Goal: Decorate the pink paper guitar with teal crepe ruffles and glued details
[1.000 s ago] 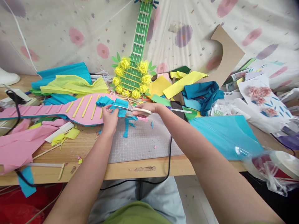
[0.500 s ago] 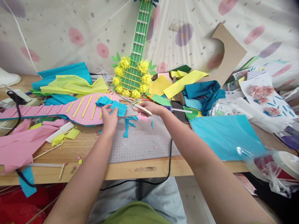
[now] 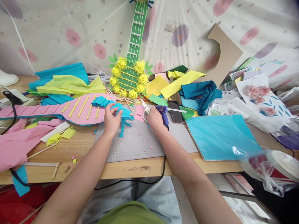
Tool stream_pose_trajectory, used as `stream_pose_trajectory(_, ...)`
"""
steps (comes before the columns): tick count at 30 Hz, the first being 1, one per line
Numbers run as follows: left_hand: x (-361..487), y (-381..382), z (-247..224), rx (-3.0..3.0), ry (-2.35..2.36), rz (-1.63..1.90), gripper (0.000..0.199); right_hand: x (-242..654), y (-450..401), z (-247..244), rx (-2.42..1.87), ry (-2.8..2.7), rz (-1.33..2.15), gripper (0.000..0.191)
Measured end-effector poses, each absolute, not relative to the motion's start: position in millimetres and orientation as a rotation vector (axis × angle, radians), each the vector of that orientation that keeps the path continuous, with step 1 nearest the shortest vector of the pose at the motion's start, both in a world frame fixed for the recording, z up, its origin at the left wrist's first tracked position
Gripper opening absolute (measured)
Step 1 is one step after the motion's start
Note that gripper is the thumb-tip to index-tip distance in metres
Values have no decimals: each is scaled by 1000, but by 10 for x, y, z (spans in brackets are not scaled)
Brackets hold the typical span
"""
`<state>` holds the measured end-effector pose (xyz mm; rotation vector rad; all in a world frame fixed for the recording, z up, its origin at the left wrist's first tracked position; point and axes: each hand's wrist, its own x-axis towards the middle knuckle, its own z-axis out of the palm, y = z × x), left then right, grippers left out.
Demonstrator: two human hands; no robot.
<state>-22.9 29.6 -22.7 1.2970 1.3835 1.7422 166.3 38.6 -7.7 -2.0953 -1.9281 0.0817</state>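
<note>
My left hand (image 3: 111, 119) pinches a piece of blue crepe paper (image 3: 123, 112) over the upper left of the grey cutting mat (image 3: 137, 143). Blue scraps (image 3: 121, 129) lie just below it. At the mat's upper middle, my right hand (image 3: 155, 118) is closed on the white-handled scissors (image 3: 146, 109), their blades pointing away from me. A small pink paper square (image 3: 139, 113) lies left of the scissors. Right beside my right hand is a purple glue gun (image 3: 164, 114) with a glue stick. The pink paper-covered guitar shape (image 3: 77, 115) with yellow strips sits left of my left hand, more blue crepe paper (image 3: 101, 101) on it.
A green guitar model (image 3: 134, 59) with yellow flowers stands at the back. Right of the glue gun are a phone (image 3: 177, 113) and a blue-covered board (image 3: 221, 135). Pink crepe paper (image 3: 25, 140) lies at left. A black cord (image 3: 164, 165) hangs over the front edge.
My right hand has moved right and down with the scissors, away from the blue crepe paper, uncovering the glue gun. My left hand still holds the paper; the view has shifted slightly.
</note>
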Motion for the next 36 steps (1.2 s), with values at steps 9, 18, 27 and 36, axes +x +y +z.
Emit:
stream_pose_trajectory(9,5,221,-181,1559,1439,1500,36,1478,333,-187,-1121,-1830,588,25)
stream_pose_trajectory(18,-517,621,428,2001,2224,899,48,1611,348,-329,-1237,-1643,632,13)
stream_pose_trajectory(27,-754,842,641,1918,2481,-40,70,1619,341,-321,-1274,-1700,584,12)
stream_pose_trajectory(36,-628,844,801,2148,2552,299,33,1623,317,-285,-1304,-1724,544,14)
